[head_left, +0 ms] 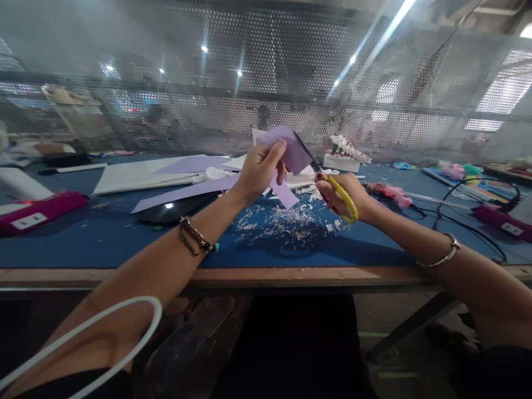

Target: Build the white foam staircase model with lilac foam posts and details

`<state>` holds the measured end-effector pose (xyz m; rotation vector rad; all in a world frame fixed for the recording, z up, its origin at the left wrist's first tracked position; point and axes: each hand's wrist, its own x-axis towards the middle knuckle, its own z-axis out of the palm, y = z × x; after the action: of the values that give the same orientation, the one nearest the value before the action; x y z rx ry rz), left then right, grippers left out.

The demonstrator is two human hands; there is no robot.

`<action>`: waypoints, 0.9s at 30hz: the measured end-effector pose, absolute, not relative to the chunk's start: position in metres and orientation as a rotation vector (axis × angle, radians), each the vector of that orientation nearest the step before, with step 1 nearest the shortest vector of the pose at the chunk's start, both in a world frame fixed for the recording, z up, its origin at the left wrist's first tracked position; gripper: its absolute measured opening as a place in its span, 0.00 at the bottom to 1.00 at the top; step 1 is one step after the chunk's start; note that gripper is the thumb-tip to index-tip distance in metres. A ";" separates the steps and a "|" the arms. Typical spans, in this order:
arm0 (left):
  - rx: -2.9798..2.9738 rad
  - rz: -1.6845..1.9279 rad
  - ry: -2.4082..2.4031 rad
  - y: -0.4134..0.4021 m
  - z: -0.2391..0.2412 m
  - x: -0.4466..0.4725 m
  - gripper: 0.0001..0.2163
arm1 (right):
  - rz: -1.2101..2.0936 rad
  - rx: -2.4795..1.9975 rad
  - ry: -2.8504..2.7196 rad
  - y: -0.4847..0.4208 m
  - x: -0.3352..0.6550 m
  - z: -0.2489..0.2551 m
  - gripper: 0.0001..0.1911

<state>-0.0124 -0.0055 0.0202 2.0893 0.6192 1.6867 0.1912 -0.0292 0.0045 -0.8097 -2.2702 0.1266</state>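
My left hand (pixel 261 169) pinches a piece of purple paper (pixel 297 155) and holds it up over the table. Yellow-handled scissors (pixel 344 198) are in my right hand (pixel 343 194), with fingers wrapped round the loops. Their dark blades lie along the right edge of the purple paper; whether they are fully closed is hard to make out. Beneath my hands, a cut purple strip (pixel 285 194) hangs or lies near the left fingers. Small white paper scraps (pixel 295 224) are scattered over the blue tabletop (pixel 199 244).
Purple and white sheets (pixel 137 174) lie to the left, near a dark rounded object (pixel 178 210). Magenta power strips (pixel 45 210) sit at both sides. A pink glue gun (pixel 393 194) with a black cable lies right. Behind stands a perforated metal screen (pixel 266 77).
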 end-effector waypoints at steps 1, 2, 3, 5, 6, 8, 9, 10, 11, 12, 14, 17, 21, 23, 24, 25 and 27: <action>2.078 1.681 0.615 -0.004 0.020 -0.013 0.22 | 0.123 -0.812 -2.269 -0.028 0.191 0.004 0.25; 2.063 1.675 0.609 -0.003 0.019 -0.014 0.21 | 0.120 -0.814 -2.268 -0.028 0.191 0.004 0.25; 2.043 1.669 0.600 -0.001 0.019 -0.015 0.20 | 0.117 -0.818 -2.273 -0.028 0.191 0.005 0.25; 1.979 1.661 0.580 0.003 0.018 -0.016 0.18 | 0.091 -0.812 -2.296 -0.028 0.191 0.006 0.24; 1.930 1.667 0.576 0.004 0.018 -0.016 0.18 | 0.068 -0.806 -2.310 -0.029 0.191 0.006 0.24; 1.813 1.715 0.581 0.008 0.019 -0.016 0.18 | 0.023 -0.798 -2.334 -0.030 0.191 0.007 0.24; 1.761 1.750 0.586 0.009 0.020 -0.016 0.18 | 0.008 -0.799 -2.342 -0.030 0.191 0.007 0.24; 1.721 1.785 0.591 0.011 0.020 -0.017 0.17 | 0.002 -0.803 -2.352 -0.029 0.191 0.007 0.24; 1.698 1.815 0.592 0.012 0.021 -0.017 0.16 | 0.001 -0.807 -2.361 -0.029 0.191 0.007 0.23; 1.692 1.841 0.589 0.014 0.021 -0.017 0.16 | 0.001 -0.810 -2.370 -0.028 0.191 0.007 0.23; 1.725 1.879 0.583 0.016 0.021 -0.019 0.15 | 0.002 -0.812 -2.381 -0.027 0.191 0.006 0.23; 1.789 1.909 0.577 0.018 0.021 -0.020 0.15 | 0.018 -0.820 -2.380 -0.029 0.191 0.007 0.22; 1.801 1.920 0.592 0.015 0.022 -0.019 0.12 | 0.141 -0.862 -2.402 -0.034 0.191 0.011 0.23; 1.810 1.920 0.593 0.013 0.023 -0.018 0.12 | 0.207 -0.861 -2.416 -0.035 0.192 0.012 0.25; 1.814 1.921 0.590 0.012 0.023 -0.018 0.12 | 0.238 -0.857 -2.421 -0.034 0.192 0.012 0.26; 1.819 1.924 0.587 0.011 0.024 -0.018 0.12 | 0.264 -0.851 -2.425 -0.034 0.193 0.012 0.26; 1.850 1.919 0.585 0.010 0.024 -0.019 0.12 | 0.296 -0.840 -2.428 -0.032 0.194 0.010 0.26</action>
<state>-0.0190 0.0103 0.0235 1.8502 0.5852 1.9190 0.1940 -0.0316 0.0103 -0.8402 -2.4282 0.2955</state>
